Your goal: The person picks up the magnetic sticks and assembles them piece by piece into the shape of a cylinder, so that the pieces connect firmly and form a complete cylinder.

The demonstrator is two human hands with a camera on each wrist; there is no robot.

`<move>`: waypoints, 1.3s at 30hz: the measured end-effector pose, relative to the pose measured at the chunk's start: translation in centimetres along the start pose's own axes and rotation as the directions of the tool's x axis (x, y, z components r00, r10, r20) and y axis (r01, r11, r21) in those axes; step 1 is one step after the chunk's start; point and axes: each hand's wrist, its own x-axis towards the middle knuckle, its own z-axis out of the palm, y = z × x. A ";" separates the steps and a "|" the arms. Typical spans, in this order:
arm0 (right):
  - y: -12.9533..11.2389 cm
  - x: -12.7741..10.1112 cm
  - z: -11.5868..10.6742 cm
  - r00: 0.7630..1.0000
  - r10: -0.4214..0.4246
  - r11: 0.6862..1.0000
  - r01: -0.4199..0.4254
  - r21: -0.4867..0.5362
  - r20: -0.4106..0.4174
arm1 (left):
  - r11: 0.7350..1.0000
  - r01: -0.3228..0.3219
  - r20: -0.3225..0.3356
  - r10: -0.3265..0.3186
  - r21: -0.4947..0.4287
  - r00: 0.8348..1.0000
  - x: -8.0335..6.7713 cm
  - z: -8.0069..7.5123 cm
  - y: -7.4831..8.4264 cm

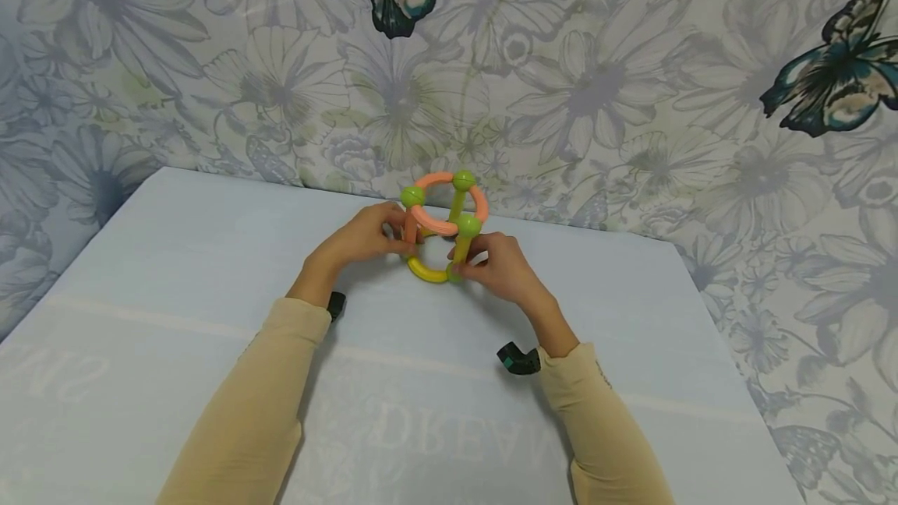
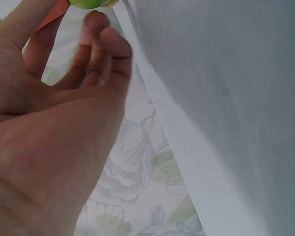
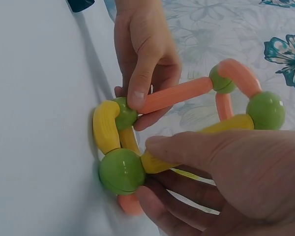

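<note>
- near the far edge of the surface (image 1: 210, 271), by the flowered cloth (image 1: 631, 100), the rod-and-ball frame (image 1: 442, 228) stands upright.
- risk: the upper ring may tip or a joint may pop loose, probably if either grip twists unevenly.
- left hand (image 1: 365, 236) pinches an orange rod (image 3: 177, 94) at a green ball (image 3: 124, 114).
- right hand (image 1: 501, 265) grasps a yellow rod (image 3: 221, 129) at the frame's base.

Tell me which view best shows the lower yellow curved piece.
The right wrist view: the yellow curved piece fills the frame, lying on the table between two green balls. The head view shows it small, partly behind the hands. The left wrist view misses it.
</note>
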 end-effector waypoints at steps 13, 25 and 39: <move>0.7 0.0 -0.1 0.998 0.000 1.000 0.001 0.017 -0.067 | 0.999 -0.031 -0.032 0.031 0.009 0.999 0.4 0.0 0.0; 1.7 0.3 0.0 0.994 0.020 0.998 -0.014 0.056 -0.104 | 0.999 -0.032 -0.035 0.032 0.008 0.999 0.5 0.3 0.0; 1.9 0.5 -0.1 0.994 -0.005 0.999 0.010 0.046 -0.106 | 1.000 -0.013 -0.026 0.013 0.008 1.000 0.7 0.3 0.1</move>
